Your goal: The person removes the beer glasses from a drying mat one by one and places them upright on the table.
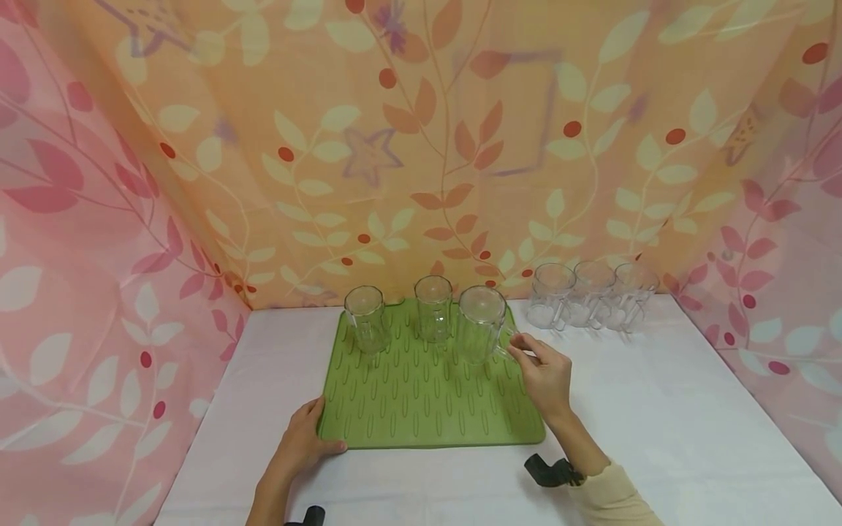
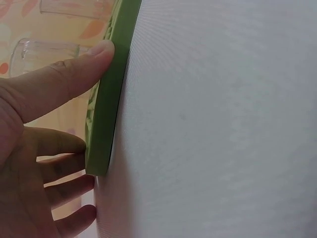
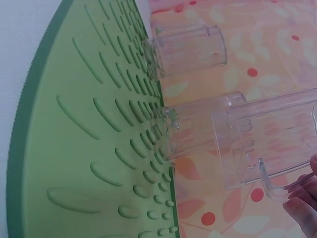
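A clear glass mug [image 1: 481,329] hangs over the right part of a ribbed green mat [image 1: 421,409], its handle pinched by my right hand [image 1: 547,372]. In the right wrist view, a gap separates the held mug [image 3: 272,141] from the mat [image 3: 79,148]. Two more glass mugs stand on the mat's back half, one at the left [image 1: 368,321] and one near the middle [image 1: 433,310]. My left hand [image 1: 302,440] touches the mat's front left corner; its thumb [image 2: 74,77] lies against the front edge, its fingers [image 2: 64,168] along the left side.
Three upright glass mugs [image 1: 552,296] stand close together at the back right of the white-covered table [image 1: 684,438]. Patterned cloth [image 1: 421,146] hangs behind the table and along both sides. A black wrist-camera mount [image 1: 551,471] sits by the right wrist.
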`<state>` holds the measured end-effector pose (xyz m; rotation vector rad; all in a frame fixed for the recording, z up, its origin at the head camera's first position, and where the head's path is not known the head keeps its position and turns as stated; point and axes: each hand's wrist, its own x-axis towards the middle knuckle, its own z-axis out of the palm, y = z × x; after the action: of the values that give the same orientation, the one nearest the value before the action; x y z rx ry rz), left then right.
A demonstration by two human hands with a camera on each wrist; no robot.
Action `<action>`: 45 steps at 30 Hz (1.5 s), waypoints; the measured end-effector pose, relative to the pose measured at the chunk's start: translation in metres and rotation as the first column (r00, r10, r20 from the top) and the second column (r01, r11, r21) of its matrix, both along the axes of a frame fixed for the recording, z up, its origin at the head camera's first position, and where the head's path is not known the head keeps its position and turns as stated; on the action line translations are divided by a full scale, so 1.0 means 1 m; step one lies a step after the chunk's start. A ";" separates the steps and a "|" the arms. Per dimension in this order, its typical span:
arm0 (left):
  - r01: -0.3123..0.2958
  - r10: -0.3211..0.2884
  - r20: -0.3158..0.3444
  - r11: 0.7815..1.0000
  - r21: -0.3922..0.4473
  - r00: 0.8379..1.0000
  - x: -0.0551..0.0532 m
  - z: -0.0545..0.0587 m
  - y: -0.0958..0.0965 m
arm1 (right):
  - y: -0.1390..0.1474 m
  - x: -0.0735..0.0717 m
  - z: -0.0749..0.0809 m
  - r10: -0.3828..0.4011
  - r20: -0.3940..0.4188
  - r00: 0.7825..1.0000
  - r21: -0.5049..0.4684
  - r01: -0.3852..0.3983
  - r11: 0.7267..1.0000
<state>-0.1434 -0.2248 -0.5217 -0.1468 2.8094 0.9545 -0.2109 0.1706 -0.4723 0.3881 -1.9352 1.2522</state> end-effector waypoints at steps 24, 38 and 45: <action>-0.014 0.014 0.016 1.000 0.003 1.000 -0.002 -0.002 0.001 | -0.016 0.008 0.004 0.116 -0.042 0.992 0.075 -0.113 0.991; -0.013 0.013 0.021 1.000 -0.003 1.000 0.000 0.001 0.002 | -0.021 0.010 0.004 0.149 -0.104 0.983 0.131 -0.135 0.982; -0.005 0.005 0.021 1.000 -0.017 1.000 -0.002 0.002 0.002 | -0.023 0.010 0.005 0.139 -0.107 0.984 0.143 -0.124 0.982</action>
<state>-0.1451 -0.2223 -0.5198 -0.1654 2.8001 0.9246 -0.2008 0.1472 -0.4677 0.6548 -1.9249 1.1566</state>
